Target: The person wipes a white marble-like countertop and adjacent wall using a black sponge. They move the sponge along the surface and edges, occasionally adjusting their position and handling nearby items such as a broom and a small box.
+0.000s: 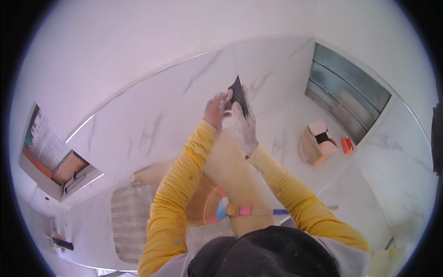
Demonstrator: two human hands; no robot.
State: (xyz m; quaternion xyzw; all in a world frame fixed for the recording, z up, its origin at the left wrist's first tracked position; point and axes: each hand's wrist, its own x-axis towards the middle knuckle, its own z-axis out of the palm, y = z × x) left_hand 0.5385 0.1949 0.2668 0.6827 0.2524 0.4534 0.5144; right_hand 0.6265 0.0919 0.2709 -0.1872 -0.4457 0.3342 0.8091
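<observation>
Both my hands are raised in front of the wall and coated with white dust. Between them is a small black sheet (238,96), which looks like sandpaper, tilted with one corner pointing up. My left hand (215,110) pinches its left edge with bent fingers. On the other side, my right hand (244,124) grips the sheet, its thumb on the dark face and its fingers behind. Yellow dust-stained sleeves cover both forearms.
White marble-look panels (161,111) line the wall. At the right are a slatted glass window (346,87), an open cardboard box (310,147) and a red object (347,145). Below lie a brown board (240,171) and a striped grey mat (131,221). A recessed opening (57,157) is at left.
</observation>
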